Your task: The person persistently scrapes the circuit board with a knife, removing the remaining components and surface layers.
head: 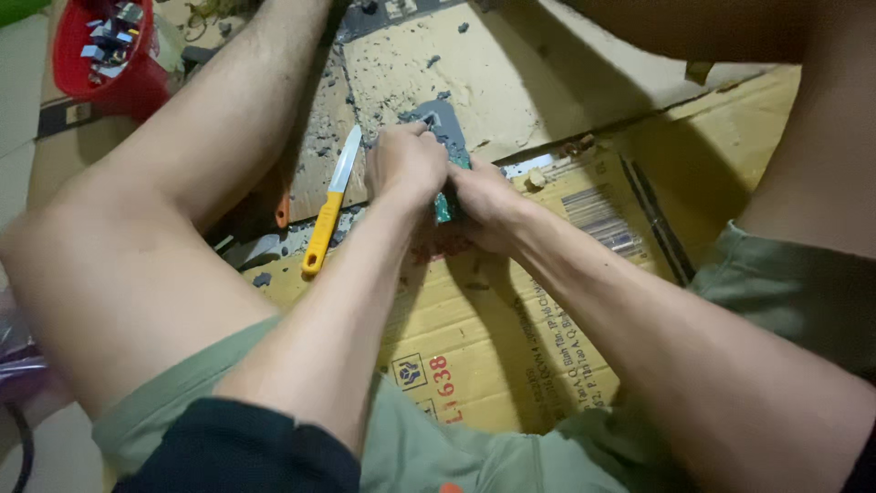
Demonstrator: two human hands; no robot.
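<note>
A small green board is worked between two hands over flattened cardboard.

Creased yellow-brown cardboard [511,301] is spread on the floor, littered with grey crumbs. A red tub [91,55] of small parts is seen far left. A yellow-handled knife [330,203] lies beside the left hand [404,164]. The flat green board [449,173] is pinched in both grips, right hand [488,203] below.
</note>
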